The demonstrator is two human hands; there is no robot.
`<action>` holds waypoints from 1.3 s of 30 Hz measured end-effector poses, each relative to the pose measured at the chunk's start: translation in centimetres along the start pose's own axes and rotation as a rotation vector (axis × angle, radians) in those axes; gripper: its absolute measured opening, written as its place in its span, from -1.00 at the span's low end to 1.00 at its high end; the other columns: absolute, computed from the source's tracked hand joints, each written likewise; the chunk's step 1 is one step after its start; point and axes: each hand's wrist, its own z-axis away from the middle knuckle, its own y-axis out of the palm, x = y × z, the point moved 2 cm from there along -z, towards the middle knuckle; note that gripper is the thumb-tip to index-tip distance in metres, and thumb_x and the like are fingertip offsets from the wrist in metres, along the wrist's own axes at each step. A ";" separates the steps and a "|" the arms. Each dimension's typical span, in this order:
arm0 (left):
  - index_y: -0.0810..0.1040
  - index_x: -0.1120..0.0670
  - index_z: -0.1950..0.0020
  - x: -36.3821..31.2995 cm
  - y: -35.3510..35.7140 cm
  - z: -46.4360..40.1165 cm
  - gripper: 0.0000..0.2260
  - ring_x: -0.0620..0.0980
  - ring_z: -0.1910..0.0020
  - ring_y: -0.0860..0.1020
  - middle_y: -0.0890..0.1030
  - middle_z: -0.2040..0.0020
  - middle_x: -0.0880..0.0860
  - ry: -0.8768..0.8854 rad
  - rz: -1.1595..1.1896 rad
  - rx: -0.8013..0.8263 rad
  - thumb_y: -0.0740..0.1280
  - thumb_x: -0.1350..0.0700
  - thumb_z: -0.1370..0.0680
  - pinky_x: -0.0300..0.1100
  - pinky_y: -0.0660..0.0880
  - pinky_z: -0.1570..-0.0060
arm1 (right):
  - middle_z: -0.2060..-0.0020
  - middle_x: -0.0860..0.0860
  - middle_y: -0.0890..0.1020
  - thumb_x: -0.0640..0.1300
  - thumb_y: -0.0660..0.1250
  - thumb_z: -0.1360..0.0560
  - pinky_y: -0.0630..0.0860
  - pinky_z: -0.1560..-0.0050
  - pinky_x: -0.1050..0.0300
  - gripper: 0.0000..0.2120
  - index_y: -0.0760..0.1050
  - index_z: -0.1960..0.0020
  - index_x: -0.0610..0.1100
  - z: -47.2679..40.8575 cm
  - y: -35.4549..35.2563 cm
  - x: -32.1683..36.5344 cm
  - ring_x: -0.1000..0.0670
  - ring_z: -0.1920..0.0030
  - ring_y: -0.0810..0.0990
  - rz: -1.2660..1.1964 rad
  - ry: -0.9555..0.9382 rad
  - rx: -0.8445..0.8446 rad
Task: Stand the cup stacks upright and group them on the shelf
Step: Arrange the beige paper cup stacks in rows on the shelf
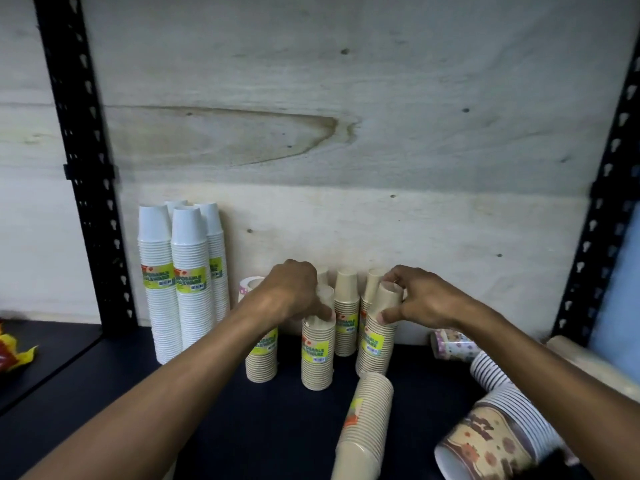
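The shelf (104, 375) is a dark board backed by pale plywood, framed by black slotted uprights at 9 and 3 o'clock.

Largest group: the white cup stacks (180, 271) stand upright at 9 o'clock, pressed together against the back panel. I judge that they are finished, since the wall keeps them from tipping.

Next, the tan cup stacks (346, 317) stand upright at centre, near the back panel, mouths down and labels facing me. They are close but not yet tightly packed.

At 5 o'clock one fallen tan stack (367, 424) lies on its side, base towards me. At 4 o'clock a patterned stack (491, 441) also lies tipped, and a small flowered stack (453, 348) lies at 3 o'clock. A further flowered cup (247, 285) shows behind my left wrist. These are not yet stood up.

My left hand (294, 292) is curled over the top of the front centre tan stack (318, 351), gripping it from above to steady and slide it. My right hand (420, 301) pinches the top cup of the right tan stack (375, 337), thumb in front and fingers behind, because that stack leans slightly left and needs truing.

Assessment: grouping of tan stacks in progress; roughly half the work remains. Tall stacks topple easily if pushed high.
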 end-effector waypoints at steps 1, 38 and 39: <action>0.59 0.13 -0.19 0.1 0.1 -0.2 -0.48 0.07 -0.08 0.58 0.64 -0.12 0.10 -0.004 0.004 -0.021 0.52 -0.17 -0.38 -0.17 0.42 0.12 | -0.15 0.07 0.56 0.00 0.61 -0.31 0.51 -0.08 0.11 -0.44 0.47 -0.22 0.01 -0.1 0.3 0.1 0.03 -0.11 0.55 -0.017 -0.013 -0.011; 0.53 0.07 -0.26 2.1 -0.5 -1.0 -0.37 0.07 -0.12 0.57 0.64 -0.13 0.07 -0.005 0.080 -0.181 0.53 -0.25 -0.32 -0.06 0.52 -0.09 | -0.02 0.07 0.57 -0.03 0.45 -0.49 0.57 -0.02 0.13 -0.60 0.43 -0.27 -0.05 0.3 2.5 2.6 0.09 0.03 0.60 -0.128 -0.169 -0.159; 0.54 0.04 -0.25 2.6 -1.1 -0.6 -0.38 0.06 -0.11 0.58 0.65 -0.12 0.06 -0.007 0.095 -0.211 0.53 -0.26 -0.32 -0.04 0.53 -0.10 | 0.01 0.06 0.54 -0.03 0.43 -0.48 0.55 0.03 0.12 -0.67 0.45 -0.20 -0.03 0.9 2.3 2.6 0.08 0.07 0.57 -0.086 -0.192 -0.205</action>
